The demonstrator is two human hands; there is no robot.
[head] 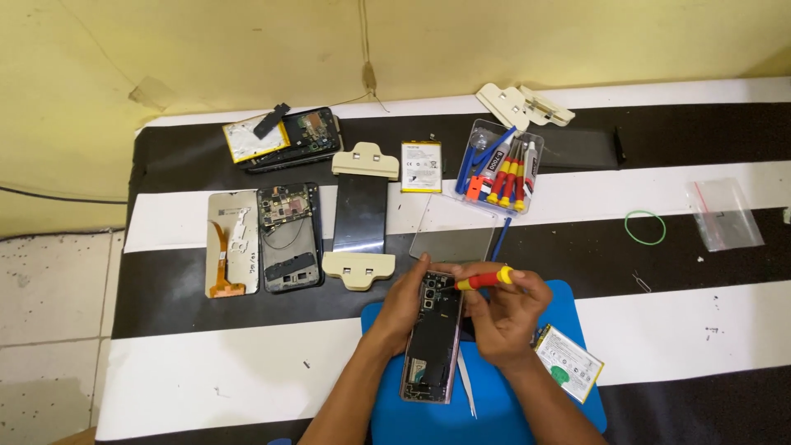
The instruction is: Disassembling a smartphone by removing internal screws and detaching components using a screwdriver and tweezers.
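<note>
Count on the bench [247, 363]: three opened phones [432, 338] [288, 237] [298, 136]. Two loose batteries [421, 166] [568, 363]. Two cream clamps [360, 216] [523, 105]. One clear tool box [499, 167]. One screwdriver [486, 280] in use. One green rubber band [644, 227]. One plastic bag [725, 214]. One blue mat [494, 412]. One pair of tweezers [466, 385].

left hand [405, 306] steadies opened phone [432, 346] | right hand [507, 317] holds red-yellow screwdriver [482, 281]

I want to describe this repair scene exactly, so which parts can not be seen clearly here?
Head view only:
- Screwdriver tip and its screw: too small, partly behind the right hand.
- Opened phone left edge: covered by the left hand.
- Blue mat: cut off by the bottom edge.
- Tools in the clear case: too small to identify.
</note>
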